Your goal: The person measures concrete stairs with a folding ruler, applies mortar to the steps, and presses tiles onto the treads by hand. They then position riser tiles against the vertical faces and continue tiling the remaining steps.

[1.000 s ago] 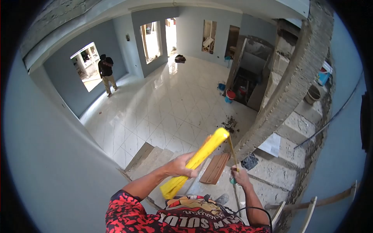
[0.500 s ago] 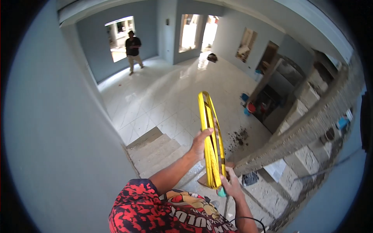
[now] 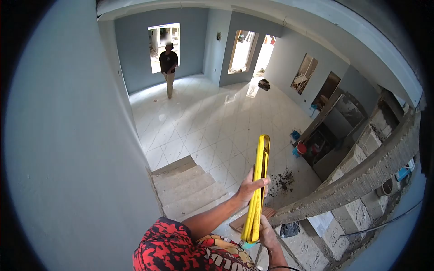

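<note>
A bundle of yellow band [image 3: 259, 160], wound in long flat loops, stands almost upright in front of me. My left hand [image 3: 249, 187] is closed around its middle, the thumb lying across the front. Lower down, my right hand [image 3: 268, 234] grips the bundle near its bottom end, its fingers partly hidden behind the loops. A teal piece [image 3: 247, 245] shows just under the bottom of the loops, close to my right hand.
Concrete stairs [image 3: 190, 183] descend at left beside a wall. A rough concrete beam [image 3: 334, 198] slants along the right, with a dark bag [image 3: 290, 229] by it. Dark debris [image 3: 281, 181] and buckets [image 3: 300, 148] are on the tiled floor below. A person [image 3: 169, 63] is by the far window.
The yellow bundle, with both my hands on it, has shifted down and right in view, its loops closer together. My view has turned slightly. The person's pose by the window has changed.
</note>
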Available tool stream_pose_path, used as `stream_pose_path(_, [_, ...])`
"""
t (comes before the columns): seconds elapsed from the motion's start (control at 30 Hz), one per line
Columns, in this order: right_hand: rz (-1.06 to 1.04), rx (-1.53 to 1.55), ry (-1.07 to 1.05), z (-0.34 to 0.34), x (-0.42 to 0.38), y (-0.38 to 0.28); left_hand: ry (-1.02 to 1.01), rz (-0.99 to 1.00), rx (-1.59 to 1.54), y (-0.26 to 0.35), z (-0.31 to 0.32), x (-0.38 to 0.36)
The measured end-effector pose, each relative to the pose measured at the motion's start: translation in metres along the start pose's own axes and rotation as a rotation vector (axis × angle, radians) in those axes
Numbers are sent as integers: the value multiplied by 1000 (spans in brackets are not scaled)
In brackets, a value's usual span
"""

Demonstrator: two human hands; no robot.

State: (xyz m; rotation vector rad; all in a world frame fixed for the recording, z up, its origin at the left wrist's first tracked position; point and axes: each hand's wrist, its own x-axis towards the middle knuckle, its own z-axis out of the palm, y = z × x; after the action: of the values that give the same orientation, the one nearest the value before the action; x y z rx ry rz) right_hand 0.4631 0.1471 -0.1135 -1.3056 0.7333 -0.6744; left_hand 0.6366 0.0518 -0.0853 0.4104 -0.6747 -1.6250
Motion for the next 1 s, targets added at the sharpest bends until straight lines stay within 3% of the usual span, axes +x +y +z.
stream_pose_path(0.1, [-48,92,70,10,4,-10,-55,80,87,-10,11,3])
stream_pose_path(0.17, [51,-8,147,6,1,-11,-111,105,136,-18,15,5])
stream_pose_path(0.23, [47,51,273,1,-6,-15,7,21,118,-24,23,1])
stream_pose_path(0.3, [129,-182,235,-15,-14,-12,-36,-120,73,-41,15,1])
stream_pose_path(0.37, [87,-210,388,-14,-25,-13,12,-196,39,-55,20,-13])
stream_pose_path(0.43, [112,-562,354,-20,-27,1,104,-111,109,-60,35,-25])
stream_pose_path(0.57, [116,-540,377,-18,-26,33,40,-147,73,-77,29,-17])
stream_pose_path(0.67, [-56,-443,476,-12,-28,31,29,-108,87,-74,46,-18])
stream_pose_path(0.77, [129,-257,415,-11,-35,7,9,-83,168,-74,58,-17])
stream_pose_path(0.9, [107,-418,492,-13,-39,9,73,-85,258,-80,53,-19])
stream_pose_path(1.0, [95,-492,507,-24,-54,7,-6,-70,276,-94,40,-24])
